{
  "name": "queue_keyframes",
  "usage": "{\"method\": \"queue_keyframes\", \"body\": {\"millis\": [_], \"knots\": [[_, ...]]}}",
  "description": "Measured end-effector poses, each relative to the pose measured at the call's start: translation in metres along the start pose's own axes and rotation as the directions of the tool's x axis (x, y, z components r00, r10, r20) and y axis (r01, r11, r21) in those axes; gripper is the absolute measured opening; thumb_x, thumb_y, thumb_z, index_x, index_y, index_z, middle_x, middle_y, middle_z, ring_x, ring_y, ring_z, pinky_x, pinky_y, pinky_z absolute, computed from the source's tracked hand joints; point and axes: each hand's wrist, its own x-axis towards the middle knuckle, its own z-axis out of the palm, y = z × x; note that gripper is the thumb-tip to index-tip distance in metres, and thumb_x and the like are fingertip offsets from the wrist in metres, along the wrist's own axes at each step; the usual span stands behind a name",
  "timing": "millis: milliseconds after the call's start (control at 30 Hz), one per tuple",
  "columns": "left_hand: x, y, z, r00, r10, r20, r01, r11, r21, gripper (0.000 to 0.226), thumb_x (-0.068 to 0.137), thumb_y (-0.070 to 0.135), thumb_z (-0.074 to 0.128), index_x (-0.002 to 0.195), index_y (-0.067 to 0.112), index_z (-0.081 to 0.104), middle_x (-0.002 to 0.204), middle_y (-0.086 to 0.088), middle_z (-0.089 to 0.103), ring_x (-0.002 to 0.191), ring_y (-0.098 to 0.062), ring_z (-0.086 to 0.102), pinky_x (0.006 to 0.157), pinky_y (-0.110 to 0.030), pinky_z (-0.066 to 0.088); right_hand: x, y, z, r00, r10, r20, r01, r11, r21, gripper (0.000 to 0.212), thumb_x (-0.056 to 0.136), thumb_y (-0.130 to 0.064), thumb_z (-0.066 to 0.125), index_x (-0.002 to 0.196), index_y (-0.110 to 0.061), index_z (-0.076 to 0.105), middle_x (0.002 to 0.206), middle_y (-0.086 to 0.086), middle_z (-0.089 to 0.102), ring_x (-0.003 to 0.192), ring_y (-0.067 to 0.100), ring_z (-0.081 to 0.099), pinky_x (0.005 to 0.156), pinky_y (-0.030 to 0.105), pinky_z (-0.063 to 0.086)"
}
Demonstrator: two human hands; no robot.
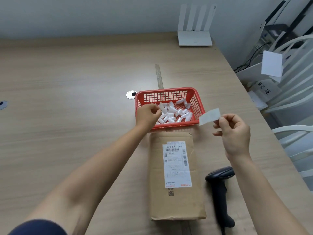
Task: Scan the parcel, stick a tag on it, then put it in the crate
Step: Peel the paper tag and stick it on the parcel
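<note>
parcel (176,175), scanner (220,189) beside, basket (196,97) beyond

Colours only: surface (67,78) is pale wood grain, beige-grey streaks. Basket (196,99) is red plastic with a square lattice pattern on its walls; curled paper scraps (171,114) inside are white. Cardboard parcel (176,206) is plain kraft brown; shipping label (177,164) on it is white with black barcodes and text, thin red-orange strip at the bottom edge. Barcode scanner (220,192) is black, maybe very dark navy, hard to tell in this light. Tag (210,116) is white, blank on the visible side. Sleeve (39,228) is dark navy. Router (194,38) at the back is white, wall (84,14) pale grey.
</note>
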Motion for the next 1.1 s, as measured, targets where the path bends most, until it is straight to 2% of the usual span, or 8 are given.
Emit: {"method": "queue_keyframes", "body": {"millis": [167,333,467,600,767,867,967,1100], "knots": [[0.054,0.014,0.034,0.988,0.092,0.127,-0.117,0.971,0.206,0.013,0.081,0.009,0.06,0.082,0.003,0.071,0.086,-0.014,0.073,0.076,-0.021,0.063,0.075,-0.036,0.055,0.005,0.006,0.011,0.998,0.009,0.054,-0.008,1.0,-0.008,0.024,0.087,-0.001,0.053,0.07,-0.019,0.055,0.07,0.005,0.059,0.055,0.0,0.058,0.044,0.012,0.049],[0.08,0.015,0.056,0.947,0.183,0.265,-0.283,0.864,0.415,0.02,0.085,0.025,0.06,0.089,0.006,0.067,0.089,-0.012,0.071,0.083,-0.028,0.063,0.074,-0.037,0.054,0.009,0.012,0.02,0.996,0.034,0.088,-0.035,0.999,0.005,0.024,0.085,0.001,0.054,0.07,-0.016,0.056,0.066,0.006,0.058,0.053,0.002,0.056,0.043,0.012,0.048],[0.086,0.0,0.069,0.886,0.289,0.364,-0.453,0.708,0.542,0.026,0.086,0.007,0.056,0.109,0.014,0.066,0.107,-0.01,0.069,0.092,-0.029,0.064,0.072,-0.037,0.055,0.011,0.019,0.025,0.992,0.069,0.108,-0.071,0.997,0.015,0.022,0.086,0.001,0.054,0.07,-0.014,0.056,0.066,0.007,0.057,0.052,0.002,0.056,0.044,0.013,0.047],[0.087,-0.001,0.068,0.904,0.293,0.312,-0.419,0.751,0.51,0.021,0.088,0.018,0.054,0.105,0.01,0.066,0.106,-0.01,0.067,0.093,-0.028,0.062,0.071,-0.035,0.051,0.01,0.021,0.029,0.989,0.073,0.126,-0.073,0.997,-0.003,0.021,0.086,0.001,0.054,0.071,-0.014,0.057,0.067,0.006,0.058,0.053,0.002,0.056,0.044,0.013,0.048],[0.066,0.008,0.055,0.961,0.176,0.213,-0.236,0.923,0.305,0.021,0.087,0.02,0.056,0.102,0.009,0.066,0.101,-0.008,0.07,0.086,-0.02,0.061,0.073,-0.035,0.053,0.01,0.027,0.03,0.999,0.034,0.036,-0.03,0.994,-0.101,0.024,0.085,-0.006,0.056,0.07,-0.024,0.056,0.071,0.006,0.061,0.065,0.016,0.06,0.05,0.023,0.053],[0.03,0.02,0.043,0.974,-0.003,0.227,0.035,0.99,-0.136,0.016,0.087,0.018,0.056,0.089,0.007,0.068,0.08,-0.005,0.068,0.07,-0.013,0.059,0.066,-0.026,0.049,0.008,0.027,0.034,0.999,-0.037,-0.029,0.029,0.972,-0.234,0.019,0.084,-0.011,0.058,0.071,-0.024,0.056,0.071,-0.003,0.062,0.069,0.023,0.062,0.062,0.04,0.056],[-0.024,0.034,0.029,0.93,-0.132,0.342,0.302,0.806,-0.51,0.019,0.089,0.022,0.053,0.081,0.012,0.067,0.077,-0.001,0.067,0.074,-0.012,0.062,0.068,-0.022,0.052,-0.003,0.023,0.038,0.982,-0.187,-0.028,0.164,0.916,-0.365,0.007,0.083,-0.009,0.058,0.078,-0.014,0.057,0.072,0.0,0.062,0.065,0.023,0.061,0.059,0.028,0.052],[-0.078,0.036,0.021,0.903,-0.126,0.411,0.388,0.652,-0.652,0.019,0.087,0.026,0.056,0.086,0.013,0.071,0.087,-0.001,0.072,0.088,-0.013,0.068,0.073,-0.023,0.052,-0.025,0.022,0.042,0.914,-0.397,0.085,0.384,0.779,-0.496,0.016,0.08,-0.021,0.051,0.077,-0.007,0.058,0.075,0.008,0.065,0.058,0.019,0.055,0.052,0.027,0.044]]}}
